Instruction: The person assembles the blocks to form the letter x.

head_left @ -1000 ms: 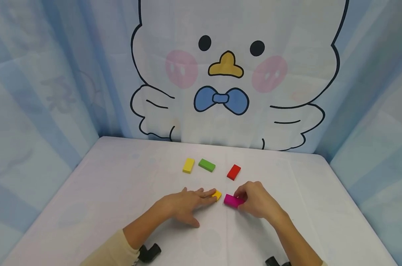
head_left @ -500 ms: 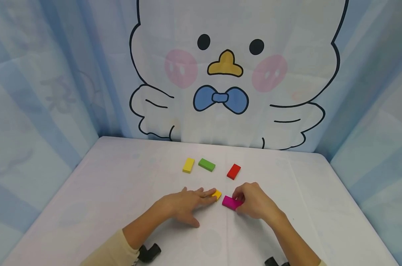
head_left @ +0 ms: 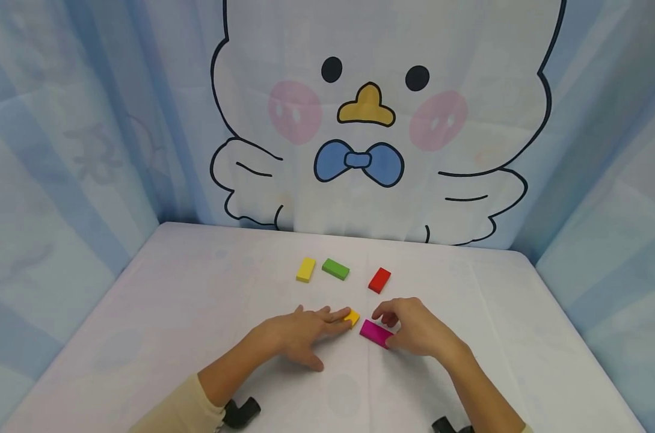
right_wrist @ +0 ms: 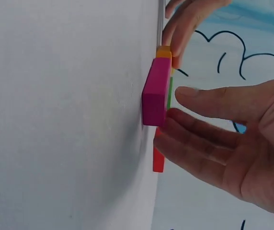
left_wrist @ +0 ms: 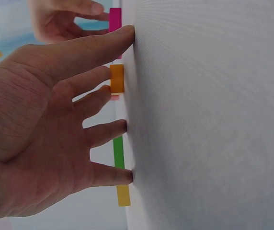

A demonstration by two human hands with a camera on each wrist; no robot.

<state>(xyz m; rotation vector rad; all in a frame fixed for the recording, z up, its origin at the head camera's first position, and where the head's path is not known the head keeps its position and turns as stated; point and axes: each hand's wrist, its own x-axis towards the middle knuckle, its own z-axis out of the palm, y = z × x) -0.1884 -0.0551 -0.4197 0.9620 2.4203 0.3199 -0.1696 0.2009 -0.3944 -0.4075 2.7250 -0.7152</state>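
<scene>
My left hand [head_left: 300,337] lies with its fingers spread, two fingertips resting on an orange-yellow block [head_left: 353,317]; the thumb and outer fingertips reach the tabletop. Just to the right, a magenta block [head_left: 375,334] lies flat, angled, with a small gap between the two blocks. Beside the magenta block is my right hand [head_left: 421,328], its fingers loosely bent. In the right wrist view the thumb [right_wrist: 187,97] stands off the magenta block, and the fingertips sit close behind its near end. Fingers cover part of the orange-yellow block.
Farther back on the white-covered table [head_left: 224,282] lie a yellow block [head_left: 305,270], a green block [head_left: 335,269] and a red block [head_left: 379,280]. A curtain with a cartoon bird [head_left: 376,198] rises behind the table. Black wrist devices [head_left: 242,414] show near the front.
The magenta block has shifted slightly left and toward me, turning a little. My right fingers have loosened from round it. The left hand stays on the orange-yellow block.
</scene>
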